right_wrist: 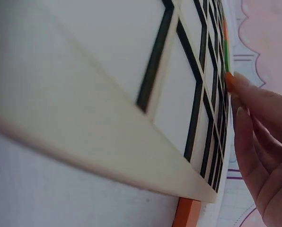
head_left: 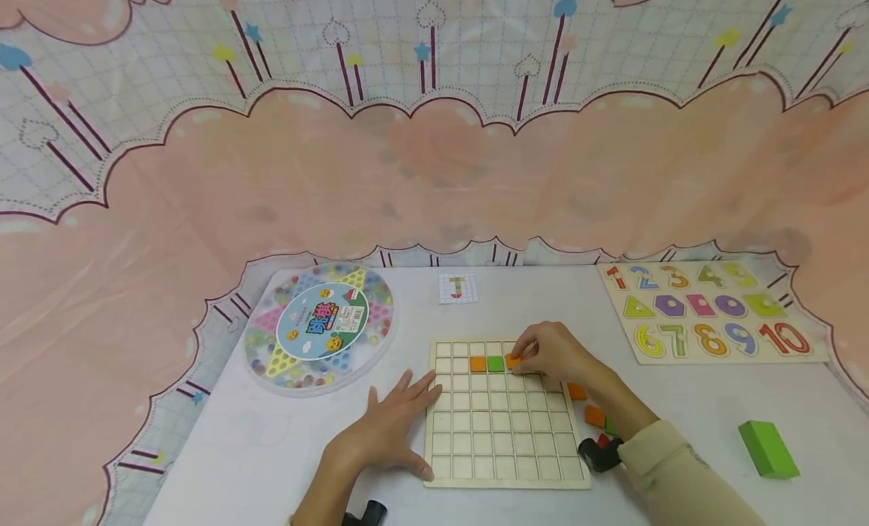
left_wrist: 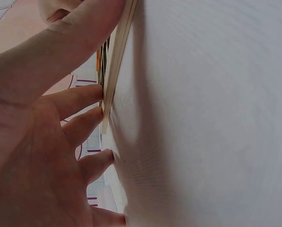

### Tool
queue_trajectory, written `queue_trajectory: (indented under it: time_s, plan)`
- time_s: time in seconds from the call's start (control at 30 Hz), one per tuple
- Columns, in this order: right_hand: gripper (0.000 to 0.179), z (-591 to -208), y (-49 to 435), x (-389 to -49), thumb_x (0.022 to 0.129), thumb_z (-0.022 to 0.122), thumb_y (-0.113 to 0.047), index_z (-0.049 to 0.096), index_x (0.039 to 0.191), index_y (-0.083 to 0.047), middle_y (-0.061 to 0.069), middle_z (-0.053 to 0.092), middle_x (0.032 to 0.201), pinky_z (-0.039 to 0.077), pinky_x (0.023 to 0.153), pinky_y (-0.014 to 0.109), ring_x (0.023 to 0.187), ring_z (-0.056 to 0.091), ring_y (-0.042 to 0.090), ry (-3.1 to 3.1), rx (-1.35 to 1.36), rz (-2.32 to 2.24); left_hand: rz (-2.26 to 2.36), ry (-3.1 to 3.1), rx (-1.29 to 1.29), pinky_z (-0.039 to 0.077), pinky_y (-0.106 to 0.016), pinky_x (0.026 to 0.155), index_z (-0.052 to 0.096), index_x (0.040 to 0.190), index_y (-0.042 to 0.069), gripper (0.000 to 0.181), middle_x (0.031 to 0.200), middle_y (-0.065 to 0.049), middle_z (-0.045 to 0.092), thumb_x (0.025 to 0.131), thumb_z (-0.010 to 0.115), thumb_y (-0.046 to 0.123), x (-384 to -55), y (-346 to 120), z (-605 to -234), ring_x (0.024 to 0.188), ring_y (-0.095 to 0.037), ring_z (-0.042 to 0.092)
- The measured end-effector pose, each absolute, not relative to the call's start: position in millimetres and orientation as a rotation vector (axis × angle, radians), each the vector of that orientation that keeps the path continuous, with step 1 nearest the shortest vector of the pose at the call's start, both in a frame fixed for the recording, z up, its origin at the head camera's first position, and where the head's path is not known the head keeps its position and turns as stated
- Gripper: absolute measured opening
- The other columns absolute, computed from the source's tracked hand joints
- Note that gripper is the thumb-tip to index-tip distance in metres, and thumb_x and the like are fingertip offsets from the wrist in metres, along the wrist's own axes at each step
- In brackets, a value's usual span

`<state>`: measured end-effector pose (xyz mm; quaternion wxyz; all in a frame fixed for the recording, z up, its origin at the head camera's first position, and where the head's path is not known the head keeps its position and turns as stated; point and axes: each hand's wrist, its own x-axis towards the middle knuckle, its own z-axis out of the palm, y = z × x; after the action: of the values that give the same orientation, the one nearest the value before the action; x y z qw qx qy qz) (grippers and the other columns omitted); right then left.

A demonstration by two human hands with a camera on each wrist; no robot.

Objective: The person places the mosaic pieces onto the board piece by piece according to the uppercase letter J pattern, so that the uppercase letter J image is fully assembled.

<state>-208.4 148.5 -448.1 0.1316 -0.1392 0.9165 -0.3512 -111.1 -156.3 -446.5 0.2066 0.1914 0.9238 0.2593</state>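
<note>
A wooden grid board [head_left: 502,472] lies flat on the white table. In its second row from the back sit an orange tile [head_left: 478,364] and a green tile [head_left: 495,364], side by side. My right hand [head_left: 555,352] pinches another orange tile [right_wrist: 230,83] between thumb and fingertips, at the square just right of the green one. Spread along the board's left side is my left hand [head_left: 388,433], its thumb and some fingertips touching the edge. In the left wrist view its other fingertips rest on the table.
Loose orange [head_left: 594,416], green and red tiles lie right of the board, partly under my right forearm. Farther right are a green block [head_left: 770,450] and a number-and-shape puzzle [head_left: 689,331]. A round marble game [head_left: 271,375] lies back left, a small pattern card [head_left: 444,290] behind the board.
</note>
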Motion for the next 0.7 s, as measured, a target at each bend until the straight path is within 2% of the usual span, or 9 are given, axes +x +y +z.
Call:
queue_trajectory:
  time_s: [0.7]
  plan:
    - [0.013, -440, 137, -210, 0.076, 0.088, -0.009, 0.076, 0.081, -0.01, 0.003, 0.072, 0.088, 0.058, 0.073, 0.029, 0.077, 0.063, 0.013, 2.7, -0.473, -0.832, 0.715, 2.575, 0.524, -0.001, -0.086, 0.113, 0.043, 0.156, 0.017, 0.117, 0.172, -0.001, 0.023, 0.055, 0.098, 0.039, -112, -156, -446, 0.162, -0.038, 0.009]
